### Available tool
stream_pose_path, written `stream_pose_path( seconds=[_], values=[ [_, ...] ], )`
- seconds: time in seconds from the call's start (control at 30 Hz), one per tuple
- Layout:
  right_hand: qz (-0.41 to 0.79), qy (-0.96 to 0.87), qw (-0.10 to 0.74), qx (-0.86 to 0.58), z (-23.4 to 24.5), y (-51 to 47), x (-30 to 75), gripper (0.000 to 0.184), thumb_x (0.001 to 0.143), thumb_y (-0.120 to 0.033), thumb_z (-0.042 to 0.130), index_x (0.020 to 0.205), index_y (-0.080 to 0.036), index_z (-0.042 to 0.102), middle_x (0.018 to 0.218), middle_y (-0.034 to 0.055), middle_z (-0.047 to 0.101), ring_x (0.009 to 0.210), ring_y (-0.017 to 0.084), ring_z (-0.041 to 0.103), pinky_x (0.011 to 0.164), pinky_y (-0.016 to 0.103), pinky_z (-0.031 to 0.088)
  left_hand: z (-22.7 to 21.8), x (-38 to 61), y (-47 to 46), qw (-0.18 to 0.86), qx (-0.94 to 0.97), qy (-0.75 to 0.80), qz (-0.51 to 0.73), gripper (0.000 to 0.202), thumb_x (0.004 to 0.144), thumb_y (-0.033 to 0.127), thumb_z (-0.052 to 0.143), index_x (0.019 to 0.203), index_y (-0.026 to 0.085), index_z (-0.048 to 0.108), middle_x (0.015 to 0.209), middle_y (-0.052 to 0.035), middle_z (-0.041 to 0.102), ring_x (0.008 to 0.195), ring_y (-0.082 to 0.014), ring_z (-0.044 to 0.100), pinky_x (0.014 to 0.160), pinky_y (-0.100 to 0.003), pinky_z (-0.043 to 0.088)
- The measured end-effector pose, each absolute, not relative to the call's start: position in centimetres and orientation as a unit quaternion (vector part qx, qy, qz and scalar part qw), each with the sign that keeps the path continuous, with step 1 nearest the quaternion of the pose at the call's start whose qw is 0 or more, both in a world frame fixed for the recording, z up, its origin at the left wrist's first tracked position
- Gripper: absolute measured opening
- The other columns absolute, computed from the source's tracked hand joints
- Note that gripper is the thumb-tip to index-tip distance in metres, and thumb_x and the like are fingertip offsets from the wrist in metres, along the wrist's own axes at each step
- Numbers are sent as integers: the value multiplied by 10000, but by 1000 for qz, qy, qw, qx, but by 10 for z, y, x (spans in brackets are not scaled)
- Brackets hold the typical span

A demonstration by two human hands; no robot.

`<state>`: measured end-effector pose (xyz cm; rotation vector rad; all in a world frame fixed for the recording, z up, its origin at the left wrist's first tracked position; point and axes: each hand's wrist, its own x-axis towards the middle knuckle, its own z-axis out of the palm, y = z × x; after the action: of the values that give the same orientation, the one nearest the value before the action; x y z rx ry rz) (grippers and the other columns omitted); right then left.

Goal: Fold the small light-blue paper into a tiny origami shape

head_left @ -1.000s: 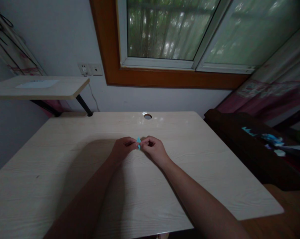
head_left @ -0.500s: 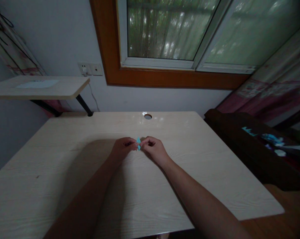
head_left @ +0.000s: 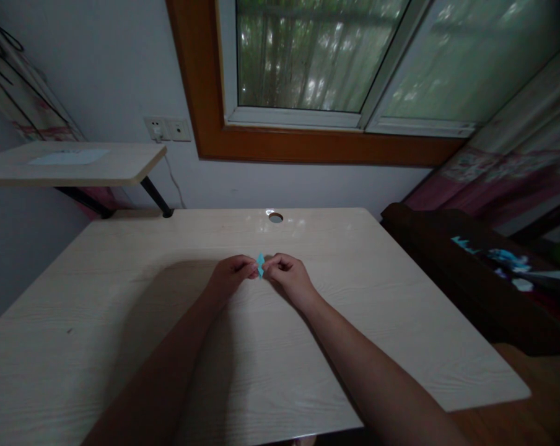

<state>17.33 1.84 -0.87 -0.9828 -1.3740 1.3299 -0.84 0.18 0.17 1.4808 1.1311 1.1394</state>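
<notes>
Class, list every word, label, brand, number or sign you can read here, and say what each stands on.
No text can be read here.
White sheet on the raised shelf: faint marks, too small and blurred to read.
Turquoise piece between left hand and right hand: no lettering visible.

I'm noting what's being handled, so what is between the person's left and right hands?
In the head view, a small, pointed turquoise piece, its material unclear, sits between the left hand and right hand, which pinch it.
</notes>
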Motion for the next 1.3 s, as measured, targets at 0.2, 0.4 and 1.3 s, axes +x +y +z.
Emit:
stream_pose_path(
  seconds=[0.2,0.4,1.3],
  values=[
    [545,-547,484,-411,-7,18,172,131,685,-290,733,733,-170,716,675,5,683,608,129,558,617,260,414,0,-9,2,476,590,443,478,272,850,397,632,776,147,708,720,-41,693,702,-147,630,707,-261,505],
    [544,-554,481,-407,-5,17,172,139,686,-314,737,720,-181,714,714,16,707,652,145,591,649,271,444,-7,-10,4,486,586,450,466,185,791,352,702,800,168,713,715,-12,687,695,-138,618,687,-250,480],
    [537,-571,469,-406,-5,17,169,235,689,-377,769,797,-179,704,696,-4,637,633,126,523,617,261,402,-9,-11,5,415,596,505,466,173,758,339,712,795,173,741,740,-22,716,697,-152,623,661,-246,474]
  ],
)
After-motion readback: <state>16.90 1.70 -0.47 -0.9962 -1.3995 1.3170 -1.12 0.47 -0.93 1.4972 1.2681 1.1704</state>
